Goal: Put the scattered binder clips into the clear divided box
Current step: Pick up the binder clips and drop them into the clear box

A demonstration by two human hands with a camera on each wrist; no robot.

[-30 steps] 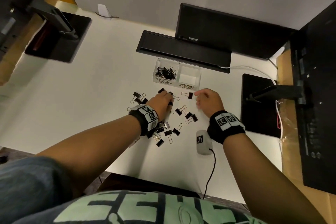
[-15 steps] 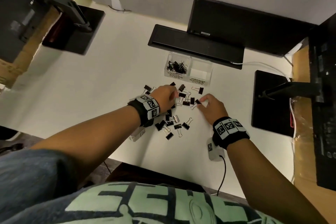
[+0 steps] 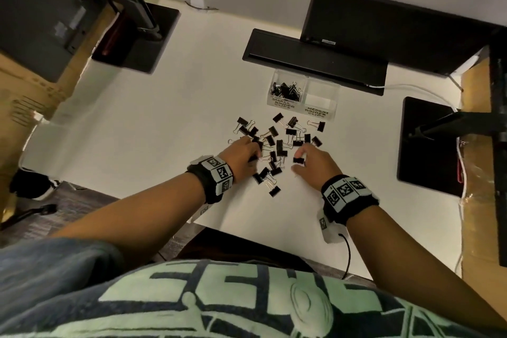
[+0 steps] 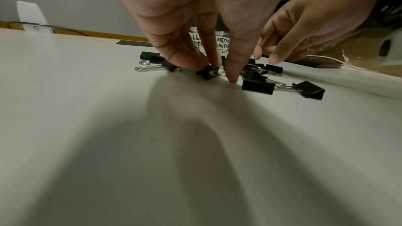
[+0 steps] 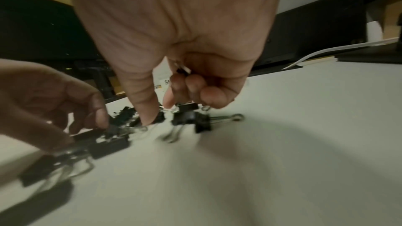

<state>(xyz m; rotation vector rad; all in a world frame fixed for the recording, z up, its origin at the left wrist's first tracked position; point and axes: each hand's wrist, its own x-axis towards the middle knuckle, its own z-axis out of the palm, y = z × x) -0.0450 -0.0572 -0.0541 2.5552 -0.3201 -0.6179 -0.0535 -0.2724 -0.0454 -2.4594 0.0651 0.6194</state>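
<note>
Lots of black binder clips (image 3: 277,145) scattered in a heap on the white surface (image 3: 153,129), just in front of the clear divided box (image 3: 303,99). Left half of the box full of small clips (image 3: 286,90), label reading SMALL BINDER CLIPS; right half marked MEDIUM BINDER CLIPS. Left hand (image 3: 242,158) down at the left side of the heap, fingers (image 4: 187,57) bent to the surface and pinching one small clip (image 4: 208,73) against the thumb. Right hand (image 3: 312,163) at the right side of the heap, fingers (image 5: 211,92) curled shut round a clip (image 5: 183,70) tucked in the palm, thumb tip pointing down at the clips below. Black keyboard (image 3: 315,60) behind the box. Black monitor stands (image 3: 137,35) off to each side.
</note>
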